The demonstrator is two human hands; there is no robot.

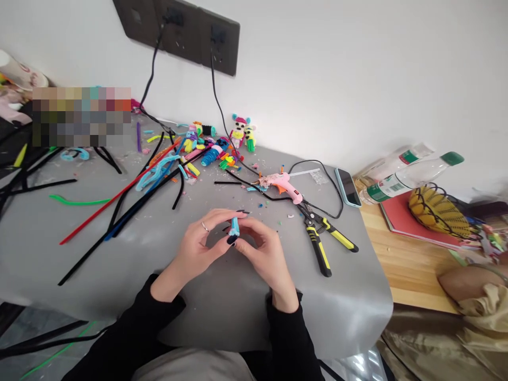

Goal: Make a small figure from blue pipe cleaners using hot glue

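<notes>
Both hands met above the grey table [119,264]. Left hand [198,248] & right hand [264,254] pinched a small light-blue pipe-cleaner piece [234,226] btwn curled fingertips, upright, mid-table; yellow-handled pliers [323,241] lay near the right hand.

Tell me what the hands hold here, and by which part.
Both the left hand and the right hand pinch a short light-blue pipe cleaner piece at its lower end, fingertips meeting there; its top sticks up free.

Pink glue gun [284,185] beside yellow-handled pliers [322,238], phone [347,187] near bottles [400,177]
</notes>
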